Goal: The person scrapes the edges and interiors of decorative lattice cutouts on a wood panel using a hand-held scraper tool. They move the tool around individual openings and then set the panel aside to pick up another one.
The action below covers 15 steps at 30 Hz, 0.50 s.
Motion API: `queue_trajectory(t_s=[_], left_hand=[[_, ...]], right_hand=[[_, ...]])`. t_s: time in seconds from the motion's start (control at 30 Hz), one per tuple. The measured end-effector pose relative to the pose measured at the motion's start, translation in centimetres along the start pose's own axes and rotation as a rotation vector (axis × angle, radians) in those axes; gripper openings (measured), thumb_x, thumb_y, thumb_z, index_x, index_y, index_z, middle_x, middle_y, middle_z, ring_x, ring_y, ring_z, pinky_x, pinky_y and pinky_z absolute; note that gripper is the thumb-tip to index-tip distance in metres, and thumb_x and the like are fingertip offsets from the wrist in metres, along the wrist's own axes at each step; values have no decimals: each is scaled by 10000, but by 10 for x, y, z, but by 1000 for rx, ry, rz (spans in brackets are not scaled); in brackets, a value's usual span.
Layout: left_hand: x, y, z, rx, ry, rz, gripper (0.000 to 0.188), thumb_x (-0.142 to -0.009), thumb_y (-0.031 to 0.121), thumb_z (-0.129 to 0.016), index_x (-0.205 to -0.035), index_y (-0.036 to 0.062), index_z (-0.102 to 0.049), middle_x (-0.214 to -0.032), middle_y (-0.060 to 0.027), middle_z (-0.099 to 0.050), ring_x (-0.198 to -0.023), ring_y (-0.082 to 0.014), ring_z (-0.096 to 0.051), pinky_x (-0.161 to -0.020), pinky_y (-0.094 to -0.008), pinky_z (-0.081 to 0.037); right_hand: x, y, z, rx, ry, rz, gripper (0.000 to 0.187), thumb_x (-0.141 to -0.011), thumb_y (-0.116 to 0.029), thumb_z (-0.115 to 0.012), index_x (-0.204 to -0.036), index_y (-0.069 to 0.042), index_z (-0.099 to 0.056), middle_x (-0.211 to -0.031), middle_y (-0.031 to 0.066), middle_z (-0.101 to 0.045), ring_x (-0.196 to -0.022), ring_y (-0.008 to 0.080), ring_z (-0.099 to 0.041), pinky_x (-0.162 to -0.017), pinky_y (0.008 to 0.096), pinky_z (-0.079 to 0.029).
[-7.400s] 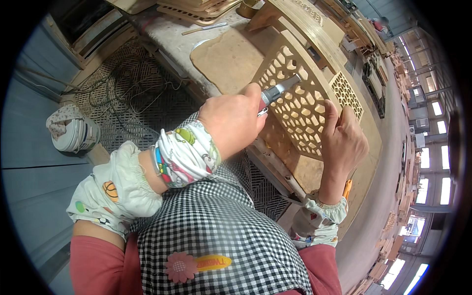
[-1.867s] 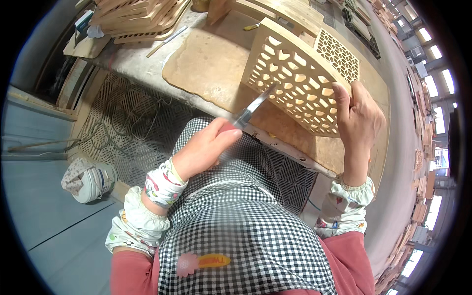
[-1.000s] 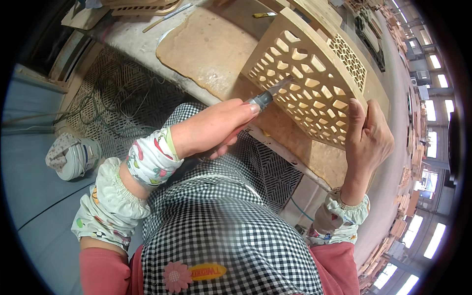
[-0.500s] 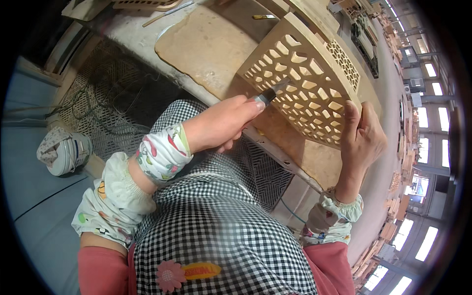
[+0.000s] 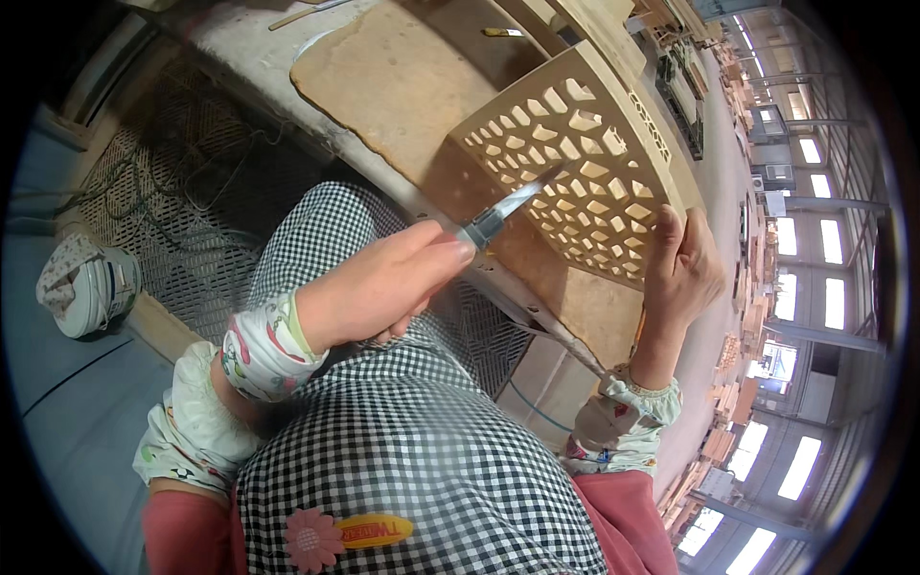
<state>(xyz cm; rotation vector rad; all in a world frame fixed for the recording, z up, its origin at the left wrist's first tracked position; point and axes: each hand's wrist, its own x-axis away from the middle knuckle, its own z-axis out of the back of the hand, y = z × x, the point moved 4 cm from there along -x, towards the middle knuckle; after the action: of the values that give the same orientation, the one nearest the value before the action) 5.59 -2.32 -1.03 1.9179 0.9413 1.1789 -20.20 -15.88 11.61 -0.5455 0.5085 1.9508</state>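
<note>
My left hand (image 5: 388, 283) is closed round the dark handle of a craft knife (image 5: 484, 228). Its long pointed blade (image 5: 522, 195) slants up and to the right, its tip in front of the cut-out panel; whether it touches is hard to tell. That light wooden piece (image 5: 650, 171), pierced with many irregular openings, stands tilted on the bench and seems to be box-shaped, with another pierced face on its far side. At its right edge my right hand (image 5: 682, 264) grips it, thumb on the near face and fingers bent over behind.
A brown board (image 5: 383, 81) lies on the workbench (image 5: 249, 72) beneath the wooden piece. A small brush-like tool (image 5: 502, 33) rests farther back. On the floor at left stands a white bucket (image 5: 101, 297) with a cloth over it, near cables and slatted mats (image 5: 192, 268).
My left hand has drawn the knife back from the panel, down and to the left, so more of the blade shows. My right hand keeps its grip. The whole view has shifted slightly.
</note>
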Motion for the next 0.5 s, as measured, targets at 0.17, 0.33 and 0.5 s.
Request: queue_trajectory(t_s=[0.17, 0.33, 0.5], left_hand=[[-16, 7, 0, -12, -10, -8, 376, -1156, 424, -451, -1018, 79, -509, -666, 20, -502, -453, -60, -453, -409, -225, -401], [-32, 21, -7, 84, -91, 14, 412, -1158, 474, -431, -1023, 91, -502, -672, 20, -529, -451, -69, -479, -402, -227, -407], [-18, 16, -2, -54, -15, 13, 352, -1154, 404, -455, -991, 94, -481, -669, 22, -512, -445, -62, -454, -405, -231, -395]], right_hand=[[0, -6, 3, -16, 34, 14, 612, -1048, -576, -640, -714, -89, -479, -581, 94, -461, -527, 293, -487, -518, 384, -368], [1, -8, 6, -3, 34, 40, 610, -1043, -570, -653, -711, -91, -471, -580, 84, -462, -523, 292, -482, -514, 384, -363], [1, -10, 4, 1, 36, 4, 582, -1035, -557, -667, -737, -91, -487, -606, 87, -508, -535, 303, -536, -517, 412, -381]])
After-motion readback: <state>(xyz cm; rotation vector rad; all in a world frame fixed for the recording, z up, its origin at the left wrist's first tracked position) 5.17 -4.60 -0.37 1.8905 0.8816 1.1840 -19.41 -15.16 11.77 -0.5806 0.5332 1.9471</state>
